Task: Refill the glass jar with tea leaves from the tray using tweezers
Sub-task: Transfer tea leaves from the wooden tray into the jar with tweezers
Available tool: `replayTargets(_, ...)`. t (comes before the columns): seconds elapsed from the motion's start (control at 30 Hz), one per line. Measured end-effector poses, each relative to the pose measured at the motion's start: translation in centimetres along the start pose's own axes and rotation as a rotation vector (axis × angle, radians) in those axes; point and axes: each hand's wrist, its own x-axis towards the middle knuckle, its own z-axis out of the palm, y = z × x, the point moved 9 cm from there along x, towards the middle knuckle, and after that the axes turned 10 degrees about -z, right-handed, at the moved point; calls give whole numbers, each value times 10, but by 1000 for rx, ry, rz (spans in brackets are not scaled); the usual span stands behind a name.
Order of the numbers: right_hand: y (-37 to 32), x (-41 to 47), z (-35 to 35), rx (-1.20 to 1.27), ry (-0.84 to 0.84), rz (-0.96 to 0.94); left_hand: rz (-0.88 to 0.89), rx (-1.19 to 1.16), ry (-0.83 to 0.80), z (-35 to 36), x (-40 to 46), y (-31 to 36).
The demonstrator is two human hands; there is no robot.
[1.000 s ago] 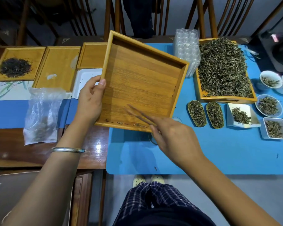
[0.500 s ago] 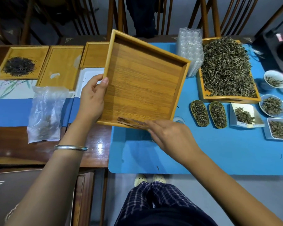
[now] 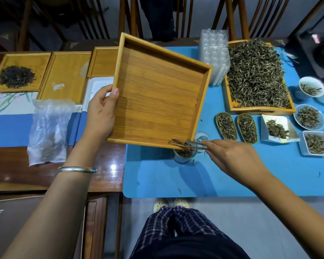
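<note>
Glass jar (image 3: 184, 156), head view: stands on the blue mat (image 3: 157, 180), directly under the near right corner of the tilted wooden tray (image 3: 157, 94), its mouth partly hidden by the tray's edge; dark tea leaves (image 3: 183, 152) already lie inside. Likely thin-walled and fragile, smooth to the touch, easy to tip if knocked; best steadied low round its body, not by the rim. The leaves look dry, light and brittle, so a gentle sweep or pinch suits them better than a squeeze. Left hand (image 3: 101, 113) grips the tray's left rim, thumb over the top edge, holding it raised and sloped toward the jar. Right hand (image 3: 230, 156) pinches the wooden tweezers (image 3: 187, 143) near their far end; tips sit at the tray's low corner just above the jar mouth, apparently drawing the last leaves down, though whether any leaf is caught between the tips is too small to tell. Jar lies between the hands, much nearer the right. A second small glass (image 3: 202, 137) stands just beside it, far right. Tray floor looks almost bare.
</note>
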Motion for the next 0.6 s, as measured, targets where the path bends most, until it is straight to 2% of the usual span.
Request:
replayTargets(0.27,16,-18,4,-8,-16,39,-3,-15,0,-1,0,-4)
replayTargets(0.6,7,1,-12,-57,121,89,-17,-14,-8,0,0,-1)
